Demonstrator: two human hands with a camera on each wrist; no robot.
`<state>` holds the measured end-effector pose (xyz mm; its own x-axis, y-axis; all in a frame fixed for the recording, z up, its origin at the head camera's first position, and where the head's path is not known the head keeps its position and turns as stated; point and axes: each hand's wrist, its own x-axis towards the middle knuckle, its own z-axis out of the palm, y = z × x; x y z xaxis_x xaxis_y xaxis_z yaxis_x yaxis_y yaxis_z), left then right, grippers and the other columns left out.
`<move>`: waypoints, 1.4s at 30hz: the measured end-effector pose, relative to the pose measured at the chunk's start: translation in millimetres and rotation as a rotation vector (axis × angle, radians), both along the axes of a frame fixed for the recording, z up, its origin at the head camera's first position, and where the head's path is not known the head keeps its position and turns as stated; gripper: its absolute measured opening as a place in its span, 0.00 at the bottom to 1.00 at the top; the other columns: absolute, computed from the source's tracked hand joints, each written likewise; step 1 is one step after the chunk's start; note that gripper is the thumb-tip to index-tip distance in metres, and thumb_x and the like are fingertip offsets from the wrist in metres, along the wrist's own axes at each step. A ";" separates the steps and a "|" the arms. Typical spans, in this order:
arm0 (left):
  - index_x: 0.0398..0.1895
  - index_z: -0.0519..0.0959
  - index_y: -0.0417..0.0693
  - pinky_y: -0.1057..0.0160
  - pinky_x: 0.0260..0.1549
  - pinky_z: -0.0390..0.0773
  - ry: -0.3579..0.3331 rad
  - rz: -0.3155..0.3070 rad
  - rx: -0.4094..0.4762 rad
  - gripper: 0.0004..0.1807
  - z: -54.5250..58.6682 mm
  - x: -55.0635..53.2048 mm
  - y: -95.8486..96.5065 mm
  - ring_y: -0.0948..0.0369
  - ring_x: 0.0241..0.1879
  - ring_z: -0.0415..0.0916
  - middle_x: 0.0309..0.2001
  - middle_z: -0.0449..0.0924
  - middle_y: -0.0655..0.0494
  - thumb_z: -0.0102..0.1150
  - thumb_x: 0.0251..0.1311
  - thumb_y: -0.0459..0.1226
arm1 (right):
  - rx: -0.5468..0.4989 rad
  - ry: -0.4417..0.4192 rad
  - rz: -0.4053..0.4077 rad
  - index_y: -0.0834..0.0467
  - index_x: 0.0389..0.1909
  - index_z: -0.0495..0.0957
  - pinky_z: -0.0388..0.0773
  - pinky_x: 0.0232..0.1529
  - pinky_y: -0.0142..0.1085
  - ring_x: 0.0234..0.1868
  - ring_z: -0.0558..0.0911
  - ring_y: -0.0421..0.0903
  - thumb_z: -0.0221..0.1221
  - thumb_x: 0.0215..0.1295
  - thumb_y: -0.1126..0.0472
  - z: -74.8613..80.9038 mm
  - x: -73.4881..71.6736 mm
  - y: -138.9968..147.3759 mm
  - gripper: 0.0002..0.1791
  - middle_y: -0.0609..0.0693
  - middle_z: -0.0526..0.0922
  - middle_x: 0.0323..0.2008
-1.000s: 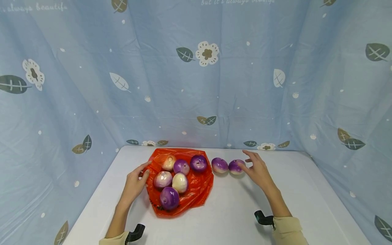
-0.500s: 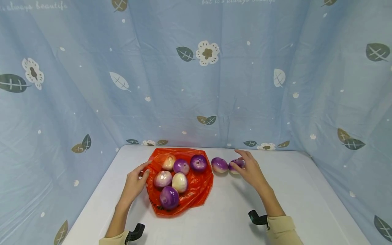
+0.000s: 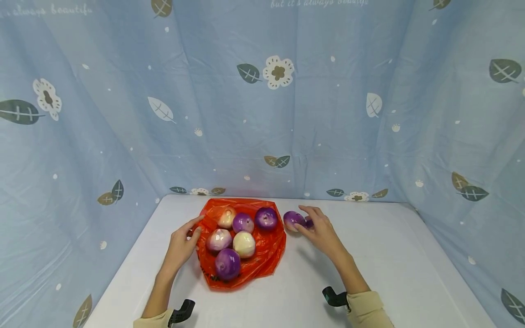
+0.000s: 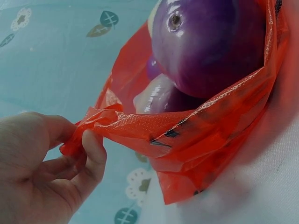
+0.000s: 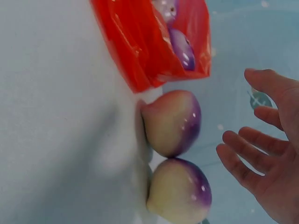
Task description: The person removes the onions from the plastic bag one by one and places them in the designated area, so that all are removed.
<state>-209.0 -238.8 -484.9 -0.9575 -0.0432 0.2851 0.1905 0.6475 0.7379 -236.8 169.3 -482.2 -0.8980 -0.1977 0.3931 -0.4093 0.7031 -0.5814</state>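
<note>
A red plastic bag (image 3: 266, 250) lies spread at its mouth on the left of the table, with several glossy purple-and-white turnips (image 3: 228, 264) inside. My left hand (image 3: 182, 243) pinches the bag's left rim between thumb and fingers; the gathered plastic (image 4: 88, 126) shows clearly in the left wrist view. Right of the bag, two more turnips sit side by side on the table. My right hand (image 3: 321, 234) hovers over them, fingers spread and holding nothing. It partly covers the right turnip (image 5: 180, 191), while its thumb overlaps the left turnip (image 3: 293, 219) in the head view.
The white table (image 3: 393, 255) reaches back to a blue curtain (image 3: 328, 114) printed with leaves and flowers, which also hangs along both sides. Black wrist mounts (image 3: 335, 297) jut inward from both sleeves.
My right hand has moved left, from the right loose turnip toward the left one. A whitish turnip in the bag has shifted slightly. My left hand stays on the rim.
</note>
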 end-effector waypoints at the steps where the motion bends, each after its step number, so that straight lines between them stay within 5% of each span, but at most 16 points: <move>1: 0.63 0.76 0.48 0.70 0.23 0.78 -0.002 0.000 0.001 0.21 -0.3 0.0 0.3 0.57 0.32 0.73 0.54 0.81 0.41 0.53 0.67 0.32 | 0.004 0.009 0.004 0.49 0.64 0.72 0.80 0.54 0.54 0.52 0.83 0.56 0.69 0.58 0.50 -1.2 0.3 -1.9 0.32 0.56 0.77 0.58; 9: 0.63 0.76 0.47 0.70 0.23 0.78 -0.006 -0.005 -0.005 0.21 -0.5 0.0 0.6 0.57 0.33 0.74 0.55 0.80 0.41 0.53 0.68 0.32 | -0.024 0.010 0.089 0.53 0.63 0.73 0.83 0.49 0.47 0.53 0.82 0.54 0.68 0.59 0.51 -6.5 3.5 -14.6 0.32 0.57 0.78 0.56; 17: 0.62 0.76 0.47 0.70 0.23 0.77 0.007 -0.005 -0.007 0.20 -2.1 -0.7 1.0 0.58 0.32 0.73 0.54 0.81 0.41 0.53 0.67 0.32 | 0.006 -0.058 0.086 0.53 0.65 0.72 0.82 0.49 0.48 0.59 0.80 0.54 0.68 0.59 0.47 -9.9 6.8 -27.1 0.34 0.54 0.77 0.59; 28: 0.63 0.76 0.47 0.71 0.23 0.76 0.005 -0.004 -0.003 0.21 -2.4 -0.2 0.6 0.57 0.33 0.74 0.54 0.81 0.41 0.53 0.68 0.31 | 0.028 -0.009 0.166 0.55 0.64 0.72 0.83 0.49 0.43 0.48 0.81 0.49 0.66 0.60 0.47 -14.5 7.7 -52.0 0.33 0.55 0.77 0.56; 42: 0.62 0.76 0.46 0.71 0.25 0.77 0.021 -0.011 -0.009 0.20 -3.1 0.9 0.7 0.56 0.34 0.74 0.55 0.81 0.41 0.53 0.67 0.31 | 0.036 -0.085 0.205 0.51 0.68 0.69 0.78 0.58 0.48 0.60 0.77 0.51 0.66 0.61 0.49 -17.9 16.0 -75.8 0.34 0.51 0.76 0.61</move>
